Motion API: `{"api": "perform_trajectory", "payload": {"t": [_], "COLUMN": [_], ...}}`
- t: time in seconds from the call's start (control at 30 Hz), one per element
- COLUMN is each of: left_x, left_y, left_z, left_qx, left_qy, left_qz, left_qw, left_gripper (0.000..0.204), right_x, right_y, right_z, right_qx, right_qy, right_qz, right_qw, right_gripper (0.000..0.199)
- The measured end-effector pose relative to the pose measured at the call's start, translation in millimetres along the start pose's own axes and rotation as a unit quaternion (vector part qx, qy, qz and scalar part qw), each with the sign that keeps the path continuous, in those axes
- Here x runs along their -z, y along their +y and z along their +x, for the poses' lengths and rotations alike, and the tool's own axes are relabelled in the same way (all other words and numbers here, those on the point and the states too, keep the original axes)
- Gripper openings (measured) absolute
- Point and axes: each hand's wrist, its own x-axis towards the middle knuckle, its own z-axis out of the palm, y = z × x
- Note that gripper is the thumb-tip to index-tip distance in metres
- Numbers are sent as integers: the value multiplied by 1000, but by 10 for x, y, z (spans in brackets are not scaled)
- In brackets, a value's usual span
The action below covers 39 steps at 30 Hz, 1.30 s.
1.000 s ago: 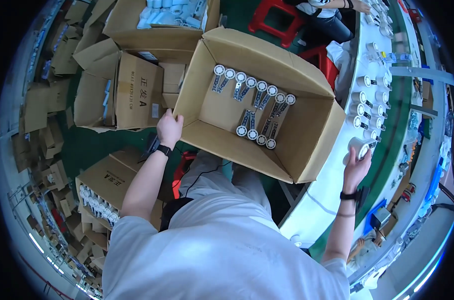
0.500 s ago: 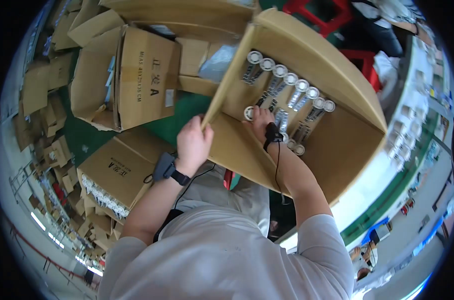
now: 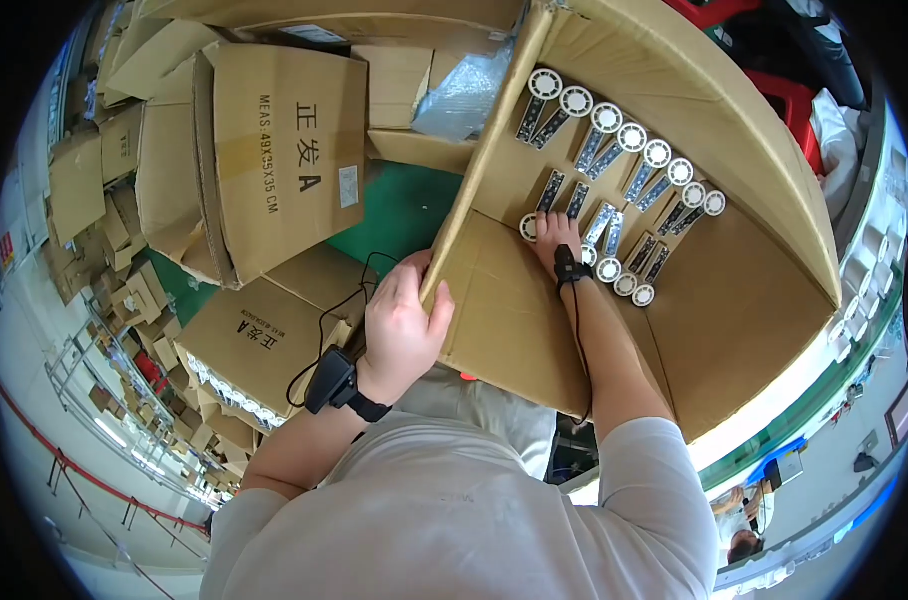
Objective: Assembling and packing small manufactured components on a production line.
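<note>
A large open carton (image 3: pixel 509 275) stands tilted in front of me. My left hand (image 3: pixel 406 318) grips the near left edge of its wall, thumb on the inner side. Inside, my right hand (image 3: pixel 557 243) reaches down, its fingers closed over the head end of a piece with a white round head and a dark speckled flat handle (image 3: pixel 578 200). That piece's head is hidden beneath the hand. Left of the fingers shows another white round head (image 3: pixel 529 228). Similar pieces lie in two rows: the far row (image 3: pixel 657 154), heads away from me, and the near row (image 3: pixel 608 270), heads toward me.
Another carton (image 3: pixel 289 160) stands at left, with clear plastic wrap (image 3: pixel 466 98) beside it. Below it, a part-open carton (image 3: pixel 259 330) shows white round heads along its side. A white worktop (image 3: pixel 744 425) runs at right. A cable hangs from each wrist device.
The view has shifted, and the large carton and its rows now appear larger and farther right. My left hand still holds the carton's edge; my right hand stays at the near row's left end.
</note>
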Motion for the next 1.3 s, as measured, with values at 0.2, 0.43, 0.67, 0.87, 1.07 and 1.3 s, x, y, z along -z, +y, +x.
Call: {"api": "perform_trajectory", "payload": {"t": [0.2, 0.43, 0.67, 0.87, 1.07, 1.3], "left_x": [-39, -93, -67, -169, -208, -169], "left_y": [44, 78, -75, -100, -27, 72], "left_z": [-17, -52, -105, -13, -48, -56], "left_qx": [1, 33, 45, 47, 57, 83], "left_qy": [12, 30, 58, 76, 104, 101], "left_qz": [-5, 26, 60, 67, 103, 113], "left_qw": [1000, 999, 995, 994, 988, 985], "left_gripper": [24, 18, 26, 26, 27, 28], "right_x": [26, 1186, 3870, 3724, 3507, 3411], "right_y": [51, 58, 1218, 3634, 3733, 3777], "right_z": [-90, -389, -1657, -2686, -2242, -2143], "right_qx": [-51, -90, -219, -515, -604, -577], "right_qy": [-48, -72, 358, 310, 183, 244], "right_qz": [25, 230, 246, -26, -57, -56], "right_qw": [997, 966, 874, 799, 774, 777], "right_gripper": [58, 32, 19, 54, 66, 58]}}
